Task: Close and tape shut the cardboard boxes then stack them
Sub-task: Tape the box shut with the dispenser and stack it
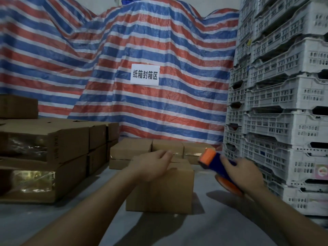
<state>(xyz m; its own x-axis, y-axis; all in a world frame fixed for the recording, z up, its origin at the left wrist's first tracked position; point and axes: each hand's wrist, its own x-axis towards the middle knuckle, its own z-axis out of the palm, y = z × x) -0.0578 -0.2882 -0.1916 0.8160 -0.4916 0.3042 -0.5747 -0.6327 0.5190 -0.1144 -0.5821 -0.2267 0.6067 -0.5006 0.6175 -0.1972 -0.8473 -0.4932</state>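
We can read one sign [144, 74] — a white sheet fixed to the striped tarp [177, 50], well beyond and above both hands. It carries black characters: 纸箱封箱区. Far left of the hands, the box stack [58, 139] bears dark print on one side — too blurred for us to read. A pink label [321, 172] on the crates [284, 96] right of the hands is illegible too.
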